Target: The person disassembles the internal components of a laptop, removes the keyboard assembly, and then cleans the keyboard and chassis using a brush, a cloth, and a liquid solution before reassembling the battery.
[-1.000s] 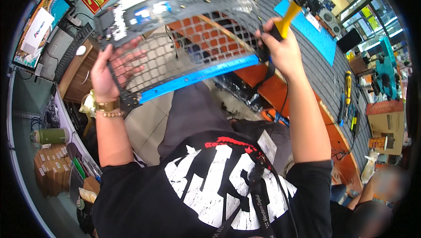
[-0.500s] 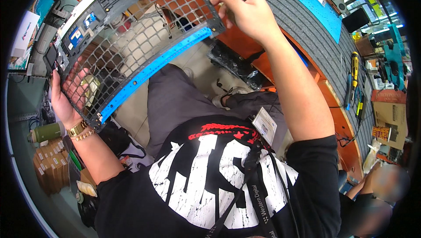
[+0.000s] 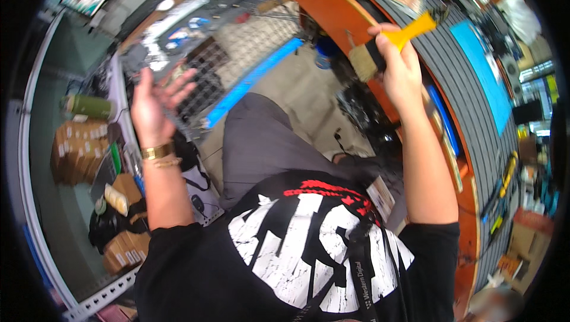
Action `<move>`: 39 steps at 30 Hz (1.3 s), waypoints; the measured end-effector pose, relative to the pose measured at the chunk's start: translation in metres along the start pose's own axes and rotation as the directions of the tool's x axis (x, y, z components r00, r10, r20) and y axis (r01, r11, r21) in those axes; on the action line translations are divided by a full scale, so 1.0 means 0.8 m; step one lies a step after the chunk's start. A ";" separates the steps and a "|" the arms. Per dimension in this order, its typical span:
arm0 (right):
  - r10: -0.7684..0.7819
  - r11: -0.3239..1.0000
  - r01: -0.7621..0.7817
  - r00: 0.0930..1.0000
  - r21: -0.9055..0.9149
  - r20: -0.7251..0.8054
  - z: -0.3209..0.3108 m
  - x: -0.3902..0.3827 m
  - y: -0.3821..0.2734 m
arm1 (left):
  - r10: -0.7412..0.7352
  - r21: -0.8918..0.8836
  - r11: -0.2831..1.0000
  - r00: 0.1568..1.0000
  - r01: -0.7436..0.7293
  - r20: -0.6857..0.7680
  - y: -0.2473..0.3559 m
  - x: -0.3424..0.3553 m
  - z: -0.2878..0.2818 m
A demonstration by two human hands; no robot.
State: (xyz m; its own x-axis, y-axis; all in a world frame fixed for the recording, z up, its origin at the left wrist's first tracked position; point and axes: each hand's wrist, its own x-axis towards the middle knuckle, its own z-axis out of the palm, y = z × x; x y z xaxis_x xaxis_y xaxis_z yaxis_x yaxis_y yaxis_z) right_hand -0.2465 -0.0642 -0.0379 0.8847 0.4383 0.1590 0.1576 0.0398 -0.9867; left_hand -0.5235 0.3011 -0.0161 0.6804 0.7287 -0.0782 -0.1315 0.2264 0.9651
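My right hand [image 3: 399, 64], at upper right, grips a flat brush [image 3: 404, 36]. The brush has a yellow handle and pale bristles, which point left. My left hand [image 3: 160, 99] is open at the left, palm up with its fingers spread. Just beyond its fingertips lies a dark laptop keyboard frame [image 3: 211, 64] with a grid of square key openings and a blue strip [image 3: 252, 83] along its near edge. Blur hides whether the left fingers touch the frame and what bears it. The right hand is well apart from it.
On the right, an orange desk [image 3: 350, 16] carries a ribbed grey mat [image 3: 475, 78] and a blue mat [image 3: 484, 73]. Stacked brown boxes [image 3: 80, 150] and a green bottle [image 3: 89, 106] stand at left. Black plastic wrapping [image 3: 368, 111] lies below the desk.
Both hands have come off the keyboard frame's ends, and the frame now sits farther off and lower. My right hand has moved right with the brush, whose bristles now show. The view has shifted.
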 end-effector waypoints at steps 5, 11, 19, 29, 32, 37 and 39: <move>0.204 0.977 -0.211 0.970 0.034 0.134 0.090 0.010 0.038 | 0.004 -0.227 0.974 1.000 -0.009 -0.022 -0.085 0.011 0.029; 0.107 0.984 -0.147 0.938 0.101 0.331 0.154 0.034 0.112 | -0.073 -0.332 0.942 0.994 0.044 -0.077 -0.183 0.036 0.057; -0.258 0.963 0.266 0.886 0.034 0.386 0.239 0.001 0.171 | -0.244 -0.347 0.916 0.966 0.202 -0.083 -0.253 0.061 0.068; -0.061 0.995 0.026 0.916 0.093 0.396 0.262 0.022 0.174 | -0.383 -0.501 0.787 0.922 0.360 0.060 -0.291 0.081 0.052; 0.157 0.986 -0.149 0.982 -0.078 0.107 0.265 0.027 0.174 | -0.304 -0.573 0.738 0.933 0.357 0.189 -0.299 0.084 0.049; 0.120 0.990 -0.140 0.852 0.002 0.510 0.263 0.033 0.187 | -0.360 -0.602 0.694 0.914 0.395 0.185 -0.304 0.090 0.043; 0.241 0.970 -0.243 0.935 -0.027 0.259 0.261 0.037 0.190 | -0.389 -0.557 0.751 0.919 0.355 0.061 -0.304 0.087 0.042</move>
State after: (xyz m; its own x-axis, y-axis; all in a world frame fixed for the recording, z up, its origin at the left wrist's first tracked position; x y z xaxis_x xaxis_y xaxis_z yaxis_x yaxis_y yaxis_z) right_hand -0.2879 0.1422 -0.1901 0.7518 0.6520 -0.0982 -0.0503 -0.0919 -0.9945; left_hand -0.4199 0.2747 -0.2481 0.7208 0.5425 -0.4316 -0.2589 0.7882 0.5583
